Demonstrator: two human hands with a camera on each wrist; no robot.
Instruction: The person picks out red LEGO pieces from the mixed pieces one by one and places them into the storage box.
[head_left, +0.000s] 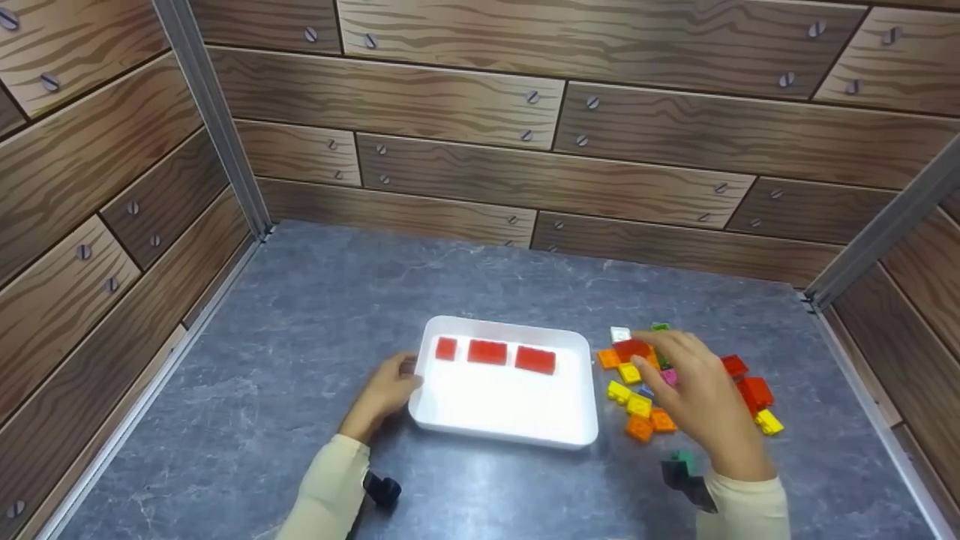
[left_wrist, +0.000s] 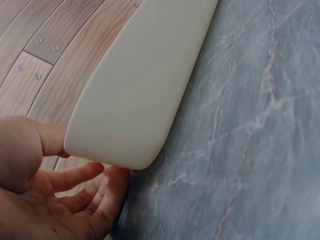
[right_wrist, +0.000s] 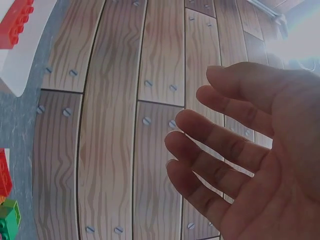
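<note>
A white tray (head_left: 502,412) lies on the grey table. Inside, along its far side, three red toy building bricks form a row: a small square brick (head_left: 445,349), a longer brick (head_left: 487,352) and another longer one (head_left: 535,359). My left hand (head_left: 386,391) holds the tray's left end; in the left wrist view the thumb is on one side of the wall and the fingers reach under it. Above the loose bricks right of the tray hovers my right hand (head_left: 697,397), fingers spread and loosely bent. The right wrist view shows nothing in it.
Loose bricks lie right of the tray: a white one (head_left: 620,334), a yellow one (head_left: 639,406), an orange one (head_left: 639,429), a red one (head_left: 756,392) and several more. Wood-patterned walls (head_left: 450,165) with metal corner posts (head_left: 217,112) enclose the table.
</note>
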